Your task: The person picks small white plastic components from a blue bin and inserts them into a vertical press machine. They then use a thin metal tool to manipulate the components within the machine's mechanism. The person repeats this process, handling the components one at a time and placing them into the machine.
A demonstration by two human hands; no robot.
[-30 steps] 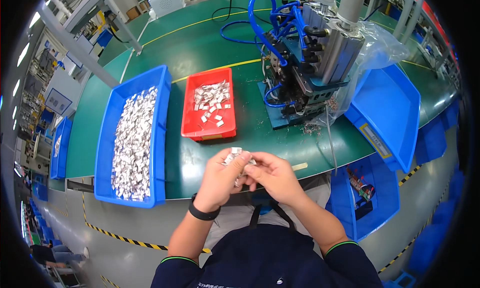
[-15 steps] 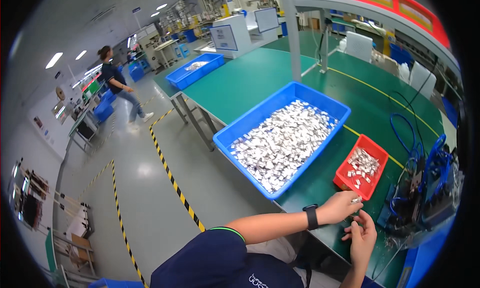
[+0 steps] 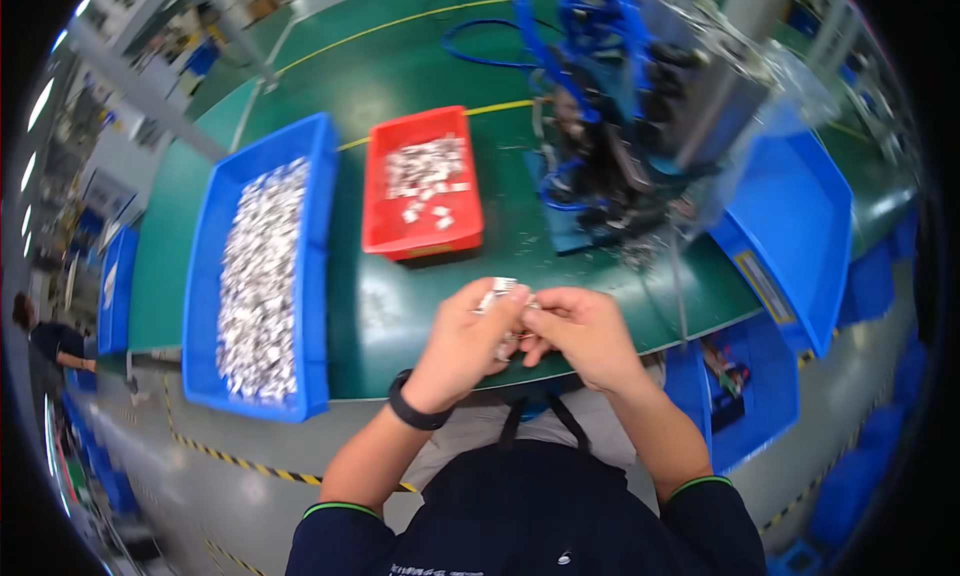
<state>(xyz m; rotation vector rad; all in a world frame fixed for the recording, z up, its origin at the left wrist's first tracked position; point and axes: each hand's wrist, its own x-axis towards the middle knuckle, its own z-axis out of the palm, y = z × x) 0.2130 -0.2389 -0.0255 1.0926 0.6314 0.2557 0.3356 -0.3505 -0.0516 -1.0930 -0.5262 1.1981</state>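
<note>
My left hand (image 3: 455,341), with a black band on its wrist, is closed around several small white pieces (image 3: 497,294) at the near edge of the green table. My right hand (image 3: 592,338) meets it fingertip to fingertip, thumb and finger pinched together on a small piece too blurred to name. Just beyond the hands sits a red bin (image 3: 425,246) with a loose heap of similar small white and metal pieces. Left of that, a long blue bin (image 3: 314,276) holds a much larger heap of them.
A machine with blue hoses and a metal cylinder (image 3: 690,116) stands on the green table (image 3: 375,326) at the right. Beside it, a blue bin (image 3: 800,226) is tilted, with another blue bin (image 3: 770,386) lower down. A person (image 3: 60,341) is at the far left.
The view has swung to the right, bringing the machine and right-hand bins into sight. My hands have moved away from the red bin's near edge and come together at the table edge.
</note>
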